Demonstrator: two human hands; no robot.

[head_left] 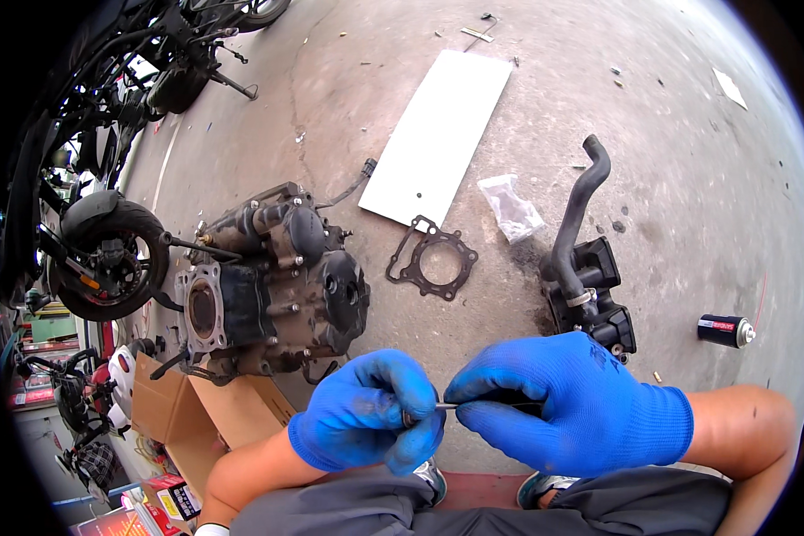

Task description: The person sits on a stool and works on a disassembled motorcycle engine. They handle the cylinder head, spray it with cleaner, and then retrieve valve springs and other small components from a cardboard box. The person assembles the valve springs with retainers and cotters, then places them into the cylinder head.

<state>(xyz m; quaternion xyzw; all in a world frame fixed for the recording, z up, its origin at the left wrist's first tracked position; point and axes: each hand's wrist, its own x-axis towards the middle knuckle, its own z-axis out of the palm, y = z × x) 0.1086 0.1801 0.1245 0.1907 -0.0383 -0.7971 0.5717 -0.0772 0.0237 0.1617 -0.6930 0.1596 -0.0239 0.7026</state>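
Observation:
Both my hands wear blue knitted gloves and meet just above my lap. My left hand [366,413] is closed, pinching one end of a thin metal rod [447,406] between thumb and fingers. The fingertips and thumb of my right hand [558,406] close on the rod's other end. Only a short shiny length shows between the gloves, so its exact kind is hidden. Past my hands, a flat metal gasket [460,284] with a large round hole lies on the concrete. Left of it rests a dirty engine [277,286], its round cylinder bore [203,308] showing.
A white board [438,134] lies beyond the gasket, beside a clear plastic bag [511,207]. To the right are a black housing with a curved hose [576,214] and a spray can [724,330]. An opened cardboard box [174,402] and a motorcycle wheel [107,259] stand left.

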